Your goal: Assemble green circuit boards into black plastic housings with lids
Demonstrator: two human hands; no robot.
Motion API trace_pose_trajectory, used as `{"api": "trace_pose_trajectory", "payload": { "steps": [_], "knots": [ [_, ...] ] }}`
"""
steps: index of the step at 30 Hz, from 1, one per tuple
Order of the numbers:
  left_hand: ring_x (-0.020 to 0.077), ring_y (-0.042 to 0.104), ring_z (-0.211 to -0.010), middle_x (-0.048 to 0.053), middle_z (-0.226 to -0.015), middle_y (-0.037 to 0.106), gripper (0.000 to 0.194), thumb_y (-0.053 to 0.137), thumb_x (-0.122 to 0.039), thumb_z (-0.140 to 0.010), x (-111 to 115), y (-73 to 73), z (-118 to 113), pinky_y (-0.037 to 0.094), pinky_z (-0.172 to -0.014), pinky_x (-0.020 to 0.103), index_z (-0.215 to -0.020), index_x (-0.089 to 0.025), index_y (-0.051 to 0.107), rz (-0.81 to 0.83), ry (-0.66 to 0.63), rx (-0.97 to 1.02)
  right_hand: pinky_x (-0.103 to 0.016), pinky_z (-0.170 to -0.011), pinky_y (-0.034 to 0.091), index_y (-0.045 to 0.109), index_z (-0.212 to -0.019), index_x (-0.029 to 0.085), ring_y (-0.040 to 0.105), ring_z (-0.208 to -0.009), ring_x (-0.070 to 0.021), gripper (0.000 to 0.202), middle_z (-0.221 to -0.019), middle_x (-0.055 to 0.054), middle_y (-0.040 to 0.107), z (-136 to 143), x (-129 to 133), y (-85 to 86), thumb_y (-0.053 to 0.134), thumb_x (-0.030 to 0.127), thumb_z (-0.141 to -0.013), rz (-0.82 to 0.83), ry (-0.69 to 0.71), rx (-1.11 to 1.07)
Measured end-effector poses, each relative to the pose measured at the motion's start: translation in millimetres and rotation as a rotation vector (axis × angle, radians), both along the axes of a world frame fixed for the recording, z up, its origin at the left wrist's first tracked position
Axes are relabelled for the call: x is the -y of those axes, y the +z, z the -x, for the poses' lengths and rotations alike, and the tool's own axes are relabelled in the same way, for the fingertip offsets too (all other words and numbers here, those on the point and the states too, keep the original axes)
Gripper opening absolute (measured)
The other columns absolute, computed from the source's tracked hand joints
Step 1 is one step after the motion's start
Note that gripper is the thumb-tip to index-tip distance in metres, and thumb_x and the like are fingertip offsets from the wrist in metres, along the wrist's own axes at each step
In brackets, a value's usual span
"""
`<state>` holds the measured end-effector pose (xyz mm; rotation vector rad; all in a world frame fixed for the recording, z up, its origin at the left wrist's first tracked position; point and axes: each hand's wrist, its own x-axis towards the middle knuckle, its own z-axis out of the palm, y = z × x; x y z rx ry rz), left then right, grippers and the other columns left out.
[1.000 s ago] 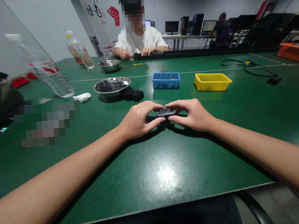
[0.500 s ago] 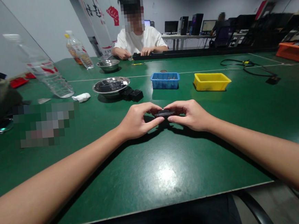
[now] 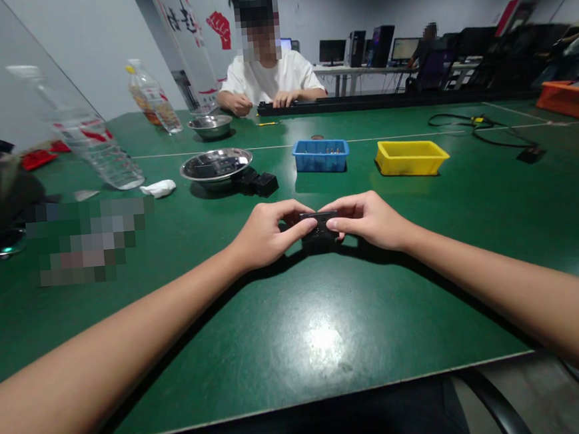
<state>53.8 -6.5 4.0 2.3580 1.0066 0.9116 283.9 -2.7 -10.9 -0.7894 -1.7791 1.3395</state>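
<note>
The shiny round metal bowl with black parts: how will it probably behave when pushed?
The shiny round metal bowl looks rigid and should hardly bend. The black parts piled inside may shift. Pushed right, it could nudge the black blocks close beside it.

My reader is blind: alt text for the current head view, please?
A left hand and right hand hold a small black part at a green table. Beyond are a metal bowl of black pieces, a blue bin and a yellow bin; a person is opposite.

Slender bare forearms (image 3: 143, 332) taper smoothly toward the wrists (image 3: 235, 255), and what looks like black clothing (image 3: 326, 423) shows below.
</note>
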Motion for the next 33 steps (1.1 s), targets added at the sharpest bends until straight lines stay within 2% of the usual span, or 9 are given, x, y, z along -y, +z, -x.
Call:
{"api": "trace_pose_trajectory", "payload": {
  "steps": [3,8,14,18,21,25,29,33],
  "knots": [
    [0.0205,0.071,-0.082,0.008,-0.094,0.078,0.035,0.062,-0.043,-0.090,-1,-3.8,-2,0.054,-0.074,0.030,-0.103,-0.013,0.074,0.101,-0.007,0.084,-0.026,-0.062,0.057,0.079,-0.097,0.013,0.066,-0.067,-0.0126,0.030,-0.080,-0.003,0.075,1,-1,-0.3,0.082,0.034,-0.075,0.053,-0.026,-0.035],
    [0.0213,0.072,-0.089,0.011,-0.102,0.077,0.046,0.076,-0.039,-0.080,-3,-10.7,-6,0.057,-0.079,0.032,-0.115,-0.010,0.067,0.349,-0.095,0.291,-0.025,-0.060,0.057,0.077,-0.096,0.013,0.066,-0.066,-0.0125,0.032,-0.080,-0.003,0.075,2,-4,-1.7,0.084,0.035,-0.074,0.097,-0.122,-0.094],
    [0.0184,0.068,-0.076,0.006,-0.085,0.074,0.040,0.080,-0.040,-0.077,-4,-9.0,-8,0.053,-0.070,0.030,-0.103,-0.011,0.069,0.432,-0.065,0.347,-0.026,-0.064,0.058,0.072,-0.105,0.014,0.071,-0.075,-0.0154,0.040,-0.084,-0.004,0.077,4,-2,-2.6,0.086,0.028,-0.070,0.141,-0.085,-0.117],
    [0.0167,0.067,-0.075,0.005,-0.085,0.073,0.041,0.082,-0.038,-0.073,-4,-7.1,-8,0.051,-0.070,0.029,-0.101,-0.011,0.069,0.479,-0.041,0.372,-0.027,-0.064,0.058,0.070,-0.104,0.014,0.070,-0.072,-0.0146,0.040,-0.082,-0.003,0.076,5,-1,-3.4,0.085,0.022,-0.069,0.145,-0.080,-0.119],
    [0.0165,0.066,-0.075,0.004,-0.084,0.073,0.045,0.083,-0.038,-0.071,-4,-6.7,-9,0.051,-0.071,0.029,-0.105,-0.011,0.069,0.493,-0.018,0.352,-0.027,-0.065,0.057,0.070,-0.101,0.014,0.068,-0.068,-0.0124,0.039,-0.079,-0.001,0.075,5,-1,-3.0,0.085,0.018,-0.066,0.146,-0.093,-0.114],
    [0.0166,0.066,-0.074,0.004,-0.083,0.073,0.050,0.084,-0.037,-0.069,-4,-6.7,-8,0.051,-0.072,0.030,-0.110,-0.011,0.070,0.495,0.016,0.338,-0.028,-0.071,0.058,0.070,-0.101,0.015,0.069,-0.073,-0.0136,0.041,-0.084,-0.001,0.076,5,-1,-1.3,0.085,0.016,-0.063,0.130,-0.101,-0.098],
    [0.0209,0.070,-0.084,0.008,-0.095,0.076,0.052,0.082,-0.037,-0.072,-4,-8.0,-7,0.055,-0.079,0.035,-0.115,-0.011,0.070,0.480,-0.014,0.316,-0.033,-0.076,0.061,0.068,-0.111,0.016,0.072,-0.079,-0.0168,0.049,-0.089,-0.003,0.077,4,-1,-3.5,0.085,0.019,-0.065,0.055,-0.117,-0.059],
    [0.0232,0.071,-0.094,0.011,-0.107,0.077,0.045,0.077,-0.038,-0.080,-2,-8.4,-6,0.057,-0.083,0.035,-0.117,-0.013,0.071,0.299,-0.048,0.239,-0.038,-0.086,0.061,0.067,-0.119,0.015,0.074,-0.092,-0.0207,0.052,-0.107,-0.008,0.077,4,-1,-8.6,0.082,0.019,-0.069,-0.092,-0.134,-0.028]
  ]
}}
